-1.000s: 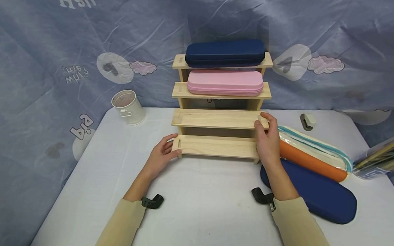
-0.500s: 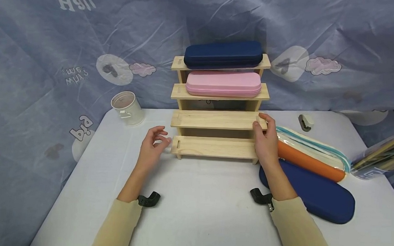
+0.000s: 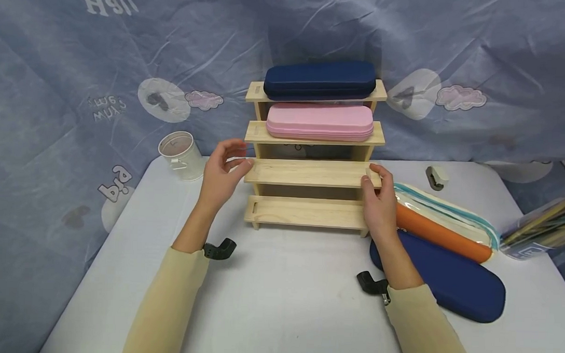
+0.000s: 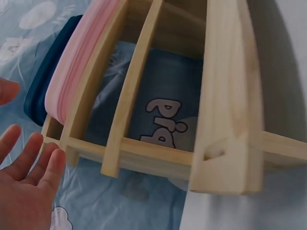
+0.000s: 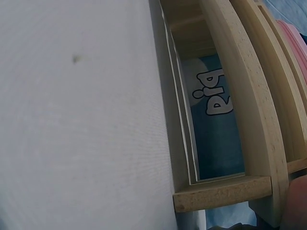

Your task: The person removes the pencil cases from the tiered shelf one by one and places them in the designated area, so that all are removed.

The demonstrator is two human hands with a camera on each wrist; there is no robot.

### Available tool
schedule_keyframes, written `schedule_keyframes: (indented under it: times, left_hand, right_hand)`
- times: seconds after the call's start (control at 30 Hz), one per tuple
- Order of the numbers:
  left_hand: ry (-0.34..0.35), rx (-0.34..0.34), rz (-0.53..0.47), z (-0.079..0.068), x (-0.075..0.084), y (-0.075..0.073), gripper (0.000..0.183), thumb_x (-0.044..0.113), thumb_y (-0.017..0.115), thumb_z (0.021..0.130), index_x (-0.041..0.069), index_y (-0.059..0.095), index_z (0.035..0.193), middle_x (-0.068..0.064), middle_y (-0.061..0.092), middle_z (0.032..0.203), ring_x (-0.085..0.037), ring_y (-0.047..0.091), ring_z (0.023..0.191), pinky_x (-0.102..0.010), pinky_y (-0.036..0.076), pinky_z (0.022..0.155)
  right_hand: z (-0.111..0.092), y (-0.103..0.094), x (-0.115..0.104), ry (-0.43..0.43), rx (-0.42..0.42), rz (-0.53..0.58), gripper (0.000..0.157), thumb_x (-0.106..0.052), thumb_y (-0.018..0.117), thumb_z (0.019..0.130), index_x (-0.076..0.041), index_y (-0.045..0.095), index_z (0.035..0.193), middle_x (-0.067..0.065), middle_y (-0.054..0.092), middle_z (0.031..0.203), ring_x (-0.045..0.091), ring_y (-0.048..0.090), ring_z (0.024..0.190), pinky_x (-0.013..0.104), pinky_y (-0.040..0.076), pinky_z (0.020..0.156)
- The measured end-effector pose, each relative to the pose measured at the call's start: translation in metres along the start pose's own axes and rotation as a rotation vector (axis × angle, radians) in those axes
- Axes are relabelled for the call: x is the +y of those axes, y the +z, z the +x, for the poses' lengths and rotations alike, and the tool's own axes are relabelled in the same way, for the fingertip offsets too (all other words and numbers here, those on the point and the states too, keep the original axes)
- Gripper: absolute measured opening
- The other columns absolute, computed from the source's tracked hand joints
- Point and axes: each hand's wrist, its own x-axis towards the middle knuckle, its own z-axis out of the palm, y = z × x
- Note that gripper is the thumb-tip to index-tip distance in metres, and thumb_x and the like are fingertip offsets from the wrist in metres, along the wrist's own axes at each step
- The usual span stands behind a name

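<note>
A stepped wooden shelf rack [image 3: 310,172] with stacked boards stands on the table. My right hand [image 3: 380,206] grips the right end of its second board from the bottom, thumb on top. Just off the left end of that board is my left hand [image 3: 220,177], its fingers loosely bent and holding nothing. In the left wrist view its fingers [image 4: 31,160] are spread beside the rack's side. A navy pencil case [image 3: 320,80] lies on the top board, and a pink pencil case [image 3: 320,120] on the board below it. Both lower boards bear nothing.
To the right lie a clear pouch with an orange base [image 3: 444,231] and a second navy case [image 3: 452,278]. Behind them is a small white-and-dark object [image 3: 436,177]. A clear container of sticks [image 3: 539,232] lies tilted at the right edge. A white metal bucket [image 3: 184,156] stands back left.
My left hand has let go of the bottom board's left end and moved up beside the second board. My right hand keeps its grip on the rack.
</note>
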Motion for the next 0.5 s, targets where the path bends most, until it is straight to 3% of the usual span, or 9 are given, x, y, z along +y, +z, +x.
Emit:
schedule_keyframes:
  times: [0.13, 0.4, 0.5]
  left_hand:
    - [0.031, -0.02, -0.016, 0.015, 0.0, 0.007, 0.043, -0.003, 0.066, 0.086, -0.012, 0.049, 0.124, -0.028, 0.052, 0.125, -0.041, 0.05, 0.117, -0.048, 0.04, 0.1]
    - [0.095, -0.017, -0.026, 0.041, 0.005, 0.018, 0.041, -0.007, 0.065, 0.084, -0.014, 0.051, 0.122, -0.029, 0.054, 0.124, -0.043, 0.05, 0.116, -0.05, 0.04, 0.1]
    - [0.068, -0.023, 0.014, 0.05, 0.01, 0.019, 0.042, -0.004, 0.066, 0.084, -0.011, 0.052, 0.123, -0.025, 0.055, 0.124, -0.037, 0.051, 0.119, -0.045, 0.039, 0.102]
  right_hand:
    - [-0.002, -0.001, 0.001, 0.007, 0.009, -0.016, 0.047, -0.05, 0.047, 0.098, -0.031, 0.043, 0.14, -0.003, 0.041, 0.143, 0.021, 0.046, 0.09, 0.033, 0.036, 0.075]
    - [-0.002, -0.001, 0.0, -0.007, 0.01, -0.024, 0.047, -0.05, 0.047, 0.098, -0.031, 0.043, 0.141, 0.0, 0.046, 0.139, 0.021, 0.046, 0.087, 0.032, 0.036, 0.073]
    - [-0.001, 0.0, -0.001, -0.005, 0.011, -0.018, 0.047, -0.05, 0.047, 0.097, -0.032, 0.043, 0.14, -0.001, 0.045, 0.14, 0.021, 0.046, 0.088, 0.033, 0.036, 0.073]
